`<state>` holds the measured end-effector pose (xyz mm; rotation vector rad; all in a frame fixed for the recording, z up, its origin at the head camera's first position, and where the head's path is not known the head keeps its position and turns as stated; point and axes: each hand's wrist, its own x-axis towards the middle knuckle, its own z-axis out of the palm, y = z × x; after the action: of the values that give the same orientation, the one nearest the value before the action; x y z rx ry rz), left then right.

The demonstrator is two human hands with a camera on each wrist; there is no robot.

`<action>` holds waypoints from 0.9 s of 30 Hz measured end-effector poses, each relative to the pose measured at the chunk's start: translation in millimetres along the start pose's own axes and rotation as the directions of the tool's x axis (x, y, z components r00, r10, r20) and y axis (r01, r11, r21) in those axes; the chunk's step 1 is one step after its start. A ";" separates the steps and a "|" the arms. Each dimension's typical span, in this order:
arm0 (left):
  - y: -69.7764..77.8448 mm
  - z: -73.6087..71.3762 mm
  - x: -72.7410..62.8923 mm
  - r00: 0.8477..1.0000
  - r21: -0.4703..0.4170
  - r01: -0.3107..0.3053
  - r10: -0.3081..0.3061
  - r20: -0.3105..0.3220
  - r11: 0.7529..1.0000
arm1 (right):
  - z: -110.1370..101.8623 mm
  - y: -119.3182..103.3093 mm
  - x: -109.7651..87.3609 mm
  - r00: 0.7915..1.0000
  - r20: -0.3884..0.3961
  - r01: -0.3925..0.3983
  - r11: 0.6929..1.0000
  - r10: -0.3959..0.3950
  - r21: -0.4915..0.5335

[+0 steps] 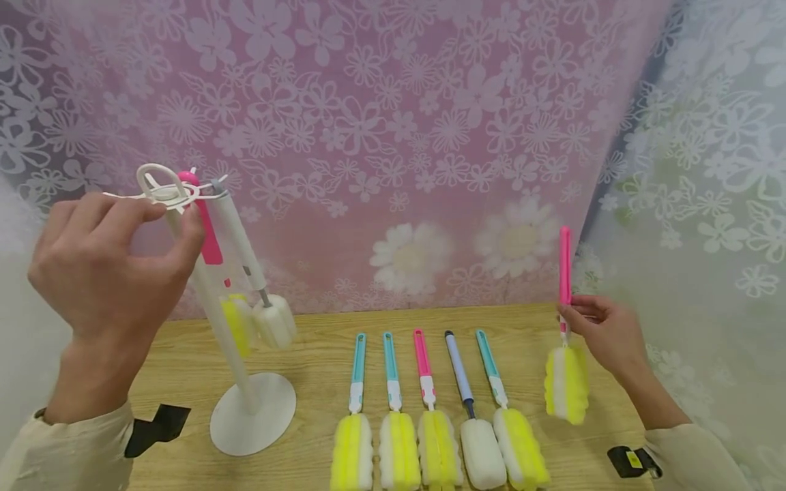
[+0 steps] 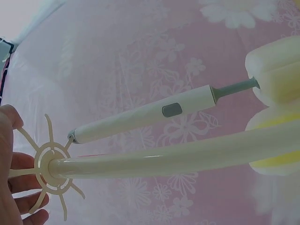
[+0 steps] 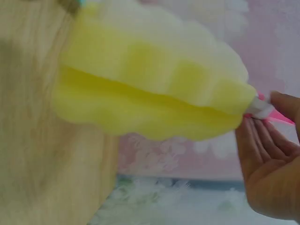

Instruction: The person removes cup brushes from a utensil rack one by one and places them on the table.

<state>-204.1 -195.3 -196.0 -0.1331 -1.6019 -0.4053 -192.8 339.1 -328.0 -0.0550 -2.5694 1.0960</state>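
My left hand [image 1: 113,262] pinches the hooked ring at the top of a white hanging stand [image 1: 217,320]; the left wrist view shows fingers around its hooks. From this stand hang a white-handled sponge brush [image 2: 145,115] with a white head and a pink-handled brush [image 1: 209,232] with a yellow and white head, partly behind the pole. Off to the right, my right hand [image 1: 604,334] holds another pink-handled sponge brush [image 1: 565,266] upright by the lower handle, its yellow and white head [image 3: 154,89] pointing down over the table.
Several sponge brushes lie in a row on the wooden table [image 1: 307,354]: three with teal handles [image 1: 359,361], one with a pink handle [image 1: 422,354] and one with a grey-lilac handle [image 1: 458,365]. A flowered pink curtain [image 1: 393,136] hangs behind, a pale one [image 1: 712,225] at right.
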 end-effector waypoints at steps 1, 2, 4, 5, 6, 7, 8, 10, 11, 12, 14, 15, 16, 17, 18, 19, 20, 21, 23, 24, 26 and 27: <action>-0.2 -0.3 -0.1 1.000 0.001 0.000 0.000 -0.001 1.000 | -0.3 6.0 -0.9 0.998 0.058 -0.028 0.999 0.029 -0.017; -0.3 -0.4 -0.2 1.000 0.002 0.000 0.000 -0.002 1.000 | 0.2 12.2 -2.1 0.991 0.120 -0.054 0.998 0.057 -0.023; -0.6 -0.6 0.0 1.000 0.003 0.001 -0.001 -0.002 1.000 | 3.2 25.1 -4.0 0.964 0.235 -0.123 0.992 0.126 -0.028; -0.6 -0.7 0.4 1.000 0.003 0.004 -0.004 -0.001 1.000 | 5.5 31.1 -5.0 0.947 0.281 -0.153 0.988 0.154 -0.027; -0.7 -0.9 0.7 1.000 0.002 0.006 -0.006 0.000 1.000 | 8.3 36.8 -5.6 0.933 0.315 -0.180 0.983 0.177 -0.021; -0.8 -1.1 1.0 1.000 0.003 0.006 -0.006 0.002 1.000 | 11.5 41.9 -6.2 0.919 0.343 -0.205 0.979 0.197 -0.011; -0.9 -1.4 1.3 1.000 0.004 0.008 -0.008 0.005 1.000 | 15.1 46.5 -7.1 0.908 0.360 -0.228 0.974 0.215 -0.005; -1.0 -2.0 1.6 1.000 0.005 0.011 -0.011 0.008 1.000 | 21.4 53.3 -8.6 0.891 0.384 -0.259 0.966 0.244 -0.014; -1.1 -2.4 1.5 1.000 0.006 0.014 -0.014 0.009 1.000 | 24.4 56.0 -9.5 0.885 0.392 -0.265 0.964 0.252 -0.021; -1.1 -2.5 1.4 1.000 0.006 0.018 -0.018 0.007 1.000 | 27.7 58.4 -10.1 0.879 0.397 -0.278 0.960 0.265 -0.027; -1.1 -2.6 1.0 1.000 0.006 0.029 -0.029 0.004 1.000 | 33.7 62.7 -10.8 0.869 0.407 -0.296 0.955 0.282 -0.032; -1.0 -2.5 0.8 0.999 0.004 0.032 -0.032 0.002 0.999 | 36.3 64.6 -11.0 0.865 0.413 -0.296 0.955 0.284 -0.038; -0.9 -2.3 0.5 0.999 0.003 0.035 -0.035 -0.002 0.999 | 38.9 66.6 -10.9 0.862 0.412 -0.305 0.951 0.295 -0.045; -0.7 -1.8 0.2 0.999 0.001 0.037 -0.037 -0.007 0.999 | 41.3 68.9 -10.8 0.860 0.412 -0.307 0.950 0.302 -0.055; -0.6 -1.6 -0.2 0.999 -0.001 0.039 -0.039 -0.010 0.999 | 43.1 71.0 -10.6 0.858 0.412 -0.307 0.949 0.307 -0.067; -0.4 -1.4 -0.5 0.999 -0.002 0.038 -0.038 -0.012 0.999 | 44.7 73.0 -10.7 0.858 0.414 -0.299 0.951 0.304 -0.078; -0.1 -1.2 -0.8 0.999 -0.004 0.035 -0.035 -0.015 0.999 | 46.7 75.1 -10.9 0.858 0.410 -0.302 0.950 0.310 -0.086; 0.1 -1.2 -0.9 0.999 -0.006 0.034 -0.034 -0.015 0.999 | 48.4 76.9 -11.0 0.858 0.409 -0.298 0.950 0.310 -0.096; 0.6 -1.6 -0.8 0.999 -0.008 0.032 -0.032 -0.012 0.999 | 51.8 79.8 -11.6 0.860 0.411 -0.285 0.953 0.303 -0.106; 0.8 -1.8 -0.7 0.999 -0.009 0.031 -0.031 -0.010 0.999 | 53.5 80.5 -12.0 0.861 0.413 -0.277 0.955 0.297 -0.109; 1.1 -2.5 -0.4 1.000 -0.010 0.031 -0.031 -0.002 0.999 | 57.2 80.8 -12.4 0.861 0.415 -0.273 0.956 0.293 -0.109; 1.2 -2.8 -0.4 1.000 -0.010 0.030 -0.030 0.002 1.000 | 58.5 80.4 -12.6 0.862 0.420 -0.264 0.958 0.284 -0.107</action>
<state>-201.0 -195.1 -196.2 -0.1175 -1.6052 -0.4367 -208.1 352.7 -426.2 -0.2204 -3.0588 1.2696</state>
